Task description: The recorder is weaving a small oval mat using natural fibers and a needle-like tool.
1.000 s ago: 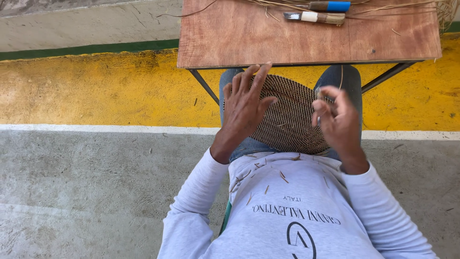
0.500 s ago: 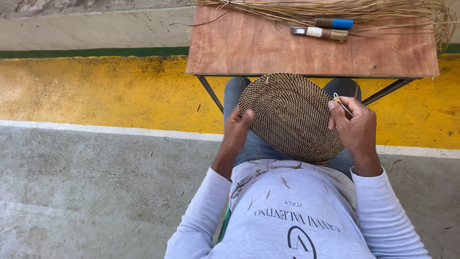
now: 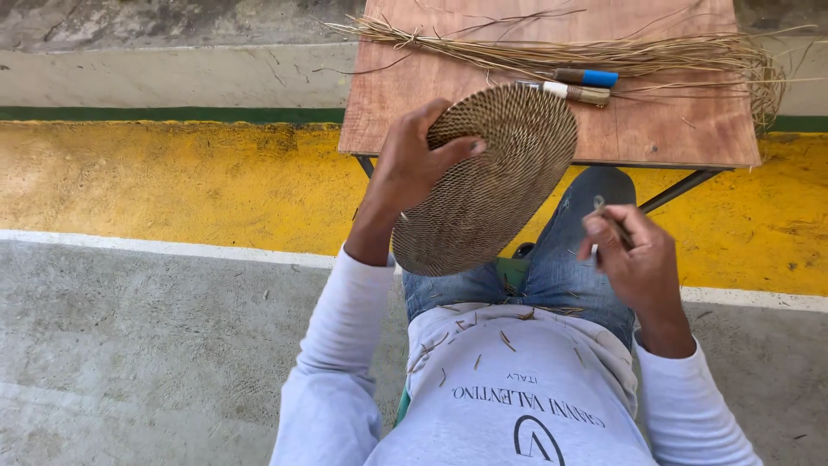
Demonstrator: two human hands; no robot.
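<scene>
My left hand (image 3: pixel 412 164) grips the upper left rim of a round woven straw disc (image 3: pixel 496 177), holding it tilted above my lap and the near edge of the small wooden table (image 3: pixel 673 129). To the right, my right hand (image 3: pixel 632 256) pinches a thin dark tool or straw piece (image 3: pixel 611 217) over my right knee, apart from the disc. A long bundle of dry straw (image 3: pixel 604 53) lies across the table. Beside it lie two tools, one with a blue handle (image 3: pixel 586 78) and one with a white and brown handle (image 3: pixel 569 91).
I sit on a concrete floor with a yellow painted band (image 3: pixel 172 177) and a white line (image 3: pixel 129 246) running across it. The table's metal legs (image 3: pixel 681 188) stand by my knees. Short straw clippings lie on my white shirt (image 3: pixel 509 345).
The left hand has lifted the woven disc off my lap, up and to the left toward the table edge. The right hand has let go of the disc and dropped to the right.
</scene>
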